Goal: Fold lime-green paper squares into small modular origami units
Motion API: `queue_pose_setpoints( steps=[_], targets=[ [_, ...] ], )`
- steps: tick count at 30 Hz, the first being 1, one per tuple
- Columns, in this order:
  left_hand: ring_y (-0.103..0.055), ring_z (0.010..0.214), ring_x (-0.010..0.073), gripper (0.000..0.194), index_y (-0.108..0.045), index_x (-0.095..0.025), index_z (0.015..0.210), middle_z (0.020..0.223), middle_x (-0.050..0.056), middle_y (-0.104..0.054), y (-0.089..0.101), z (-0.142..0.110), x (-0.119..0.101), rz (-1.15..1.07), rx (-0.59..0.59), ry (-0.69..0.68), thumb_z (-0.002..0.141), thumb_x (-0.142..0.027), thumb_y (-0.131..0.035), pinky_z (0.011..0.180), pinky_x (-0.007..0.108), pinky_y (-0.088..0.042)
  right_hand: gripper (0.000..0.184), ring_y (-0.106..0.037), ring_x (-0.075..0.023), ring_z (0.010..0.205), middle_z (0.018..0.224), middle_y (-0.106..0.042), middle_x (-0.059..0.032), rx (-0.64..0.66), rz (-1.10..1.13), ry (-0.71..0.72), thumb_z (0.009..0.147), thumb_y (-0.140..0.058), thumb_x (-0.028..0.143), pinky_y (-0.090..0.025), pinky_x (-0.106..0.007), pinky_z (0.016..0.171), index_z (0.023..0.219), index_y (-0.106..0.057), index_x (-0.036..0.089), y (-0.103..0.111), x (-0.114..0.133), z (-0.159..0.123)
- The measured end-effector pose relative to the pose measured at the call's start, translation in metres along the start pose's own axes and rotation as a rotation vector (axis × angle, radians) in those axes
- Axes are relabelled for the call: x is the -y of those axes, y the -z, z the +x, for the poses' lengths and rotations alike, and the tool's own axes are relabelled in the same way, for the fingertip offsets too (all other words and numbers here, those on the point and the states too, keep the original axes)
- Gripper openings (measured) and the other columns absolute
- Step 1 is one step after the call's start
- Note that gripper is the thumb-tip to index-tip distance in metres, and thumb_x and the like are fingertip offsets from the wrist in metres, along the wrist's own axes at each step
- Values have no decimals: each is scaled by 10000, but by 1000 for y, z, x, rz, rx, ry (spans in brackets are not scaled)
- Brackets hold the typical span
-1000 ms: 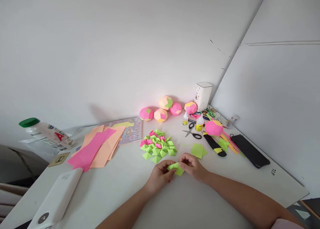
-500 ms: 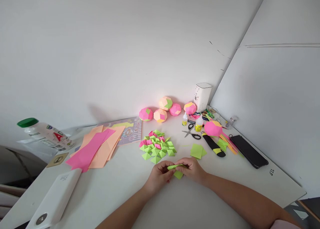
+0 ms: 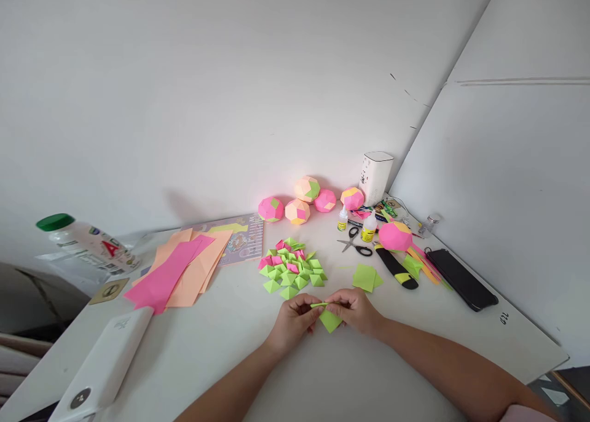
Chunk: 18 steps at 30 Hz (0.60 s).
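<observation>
Between my two hands is a green paper square point(image 3: 330, 321), partly folded, with one corner pointing toward me. My left hand point(image 3: 295, 320) pinches its left side between thumb and fingers. On the right side, my right hand point(image 3: 357, 312) grips the same paper, its thumb lying on the front. Just beyond my hands lies a heap of small folded paper pieces point(image 3: 290, 268), mostly green with some pink. A few flat green paper squares point(image 3: 364, 277) rest beyond my right hand.
Scissors point(image 3: 354, 244), glue bottles point(image 3: 368, 226), a utility knife point(image 3: 396, 267) and a black phone point(image 3: 461, 279) lie to the right. Faceted paper balls point(image 3: 297, 211) sit along the wall. At left are pink and peach sheets point(image 3: 170, 274), a white device point(image 3: 104, 363) and a green-capped bottle point(image 3: 87, 244).
The green paper has turned in my fingers, so more of its flat face shows below the top edge. Both hands keep their hold in nearly the same place. The view has shifted slightly.
</observation>
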<state>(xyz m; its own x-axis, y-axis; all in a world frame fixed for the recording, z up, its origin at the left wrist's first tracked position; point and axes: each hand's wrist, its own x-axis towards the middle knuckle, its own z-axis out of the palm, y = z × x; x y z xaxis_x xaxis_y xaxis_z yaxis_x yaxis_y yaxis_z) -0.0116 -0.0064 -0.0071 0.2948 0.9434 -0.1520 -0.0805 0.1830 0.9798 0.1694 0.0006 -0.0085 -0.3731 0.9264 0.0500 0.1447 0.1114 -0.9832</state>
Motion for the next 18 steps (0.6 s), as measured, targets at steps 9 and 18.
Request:
queue_pose_setpoints(
  steps=[9, 18],
  targets=[
    [-439, 374, 75, 327, -609, -141, 733, 444, -61, -483, -1, -3, -3, 63, 1, -6, 674, -457, -670, 369, 198, -380, 220, -498, -103, 400, 490, -537, 23, 34, 14, -11, 776, -607, 353, -404, -212, 380, 773, -678, 145, 2, 0, 1],
    [-426, 358, 65, 316, -584, -140, 725, 437, -71, -482, -1, -2, 2, 28, -41, -12, 676, -438, -678, 358, 188, -376, 203, -507, -102, 384, 489, -546, 23, 50, 60, -29, 780, -606, 334, -400, -207, 366, 766, -669, 141, 2, 5, 1]
  ],
)
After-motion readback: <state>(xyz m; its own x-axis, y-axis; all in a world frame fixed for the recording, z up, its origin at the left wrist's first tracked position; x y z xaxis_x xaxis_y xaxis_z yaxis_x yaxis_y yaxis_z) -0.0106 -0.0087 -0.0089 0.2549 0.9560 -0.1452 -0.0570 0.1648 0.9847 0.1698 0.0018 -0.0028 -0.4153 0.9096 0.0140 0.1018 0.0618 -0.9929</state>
